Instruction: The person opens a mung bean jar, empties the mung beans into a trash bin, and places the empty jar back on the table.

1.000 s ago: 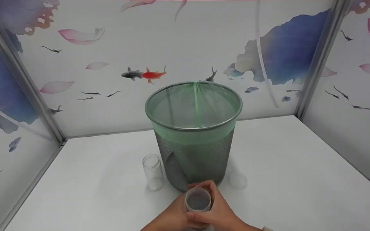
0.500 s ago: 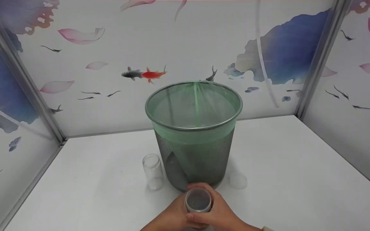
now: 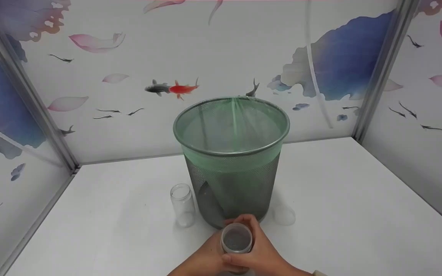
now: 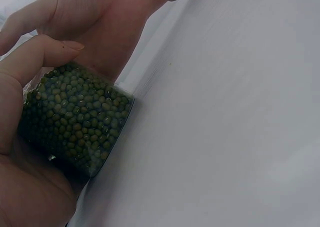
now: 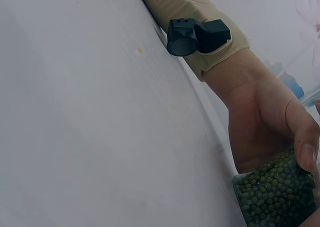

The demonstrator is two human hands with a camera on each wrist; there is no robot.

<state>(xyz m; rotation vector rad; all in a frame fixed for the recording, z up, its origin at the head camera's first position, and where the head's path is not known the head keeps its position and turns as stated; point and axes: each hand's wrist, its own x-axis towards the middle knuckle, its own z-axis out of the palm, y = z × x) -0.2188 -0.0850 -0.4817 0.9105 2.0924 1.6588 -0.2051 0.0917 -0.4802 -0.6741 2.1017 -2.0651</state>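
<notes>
Both hands hold a clear jar of green mung beans (image 4: 75,119) at the table's near edge. In the head view the jar's round top (image 3: 236,237) faces up between them; whether a lid covers it I cannot tell. My left hand (image 3: 208,253) grips the jar's body from the left, its thumb against the wall in the right wrist view. My right hand (image 3: 261,249) curls round the upper part, thumb in front and fingers behind. A second clear jar (image 3: 182,205), without beans, stands upright to the left. A clear round piece, perhaps a lid (image 3: 284,216), lies to the right.
Just beyond the hands stands a wire-mesh waste bin (image 3: 240,191) with a green bag (image 3: 228,163) folded over its rim. White printed panels (image 3: 221,50) close off the back and sides of the white table (image 3: 121,230).
The right hand's fingers flatten over the back of the jar's top, then rise again. Both hands and the jar stay in place; the other things have not moved.
</notes>
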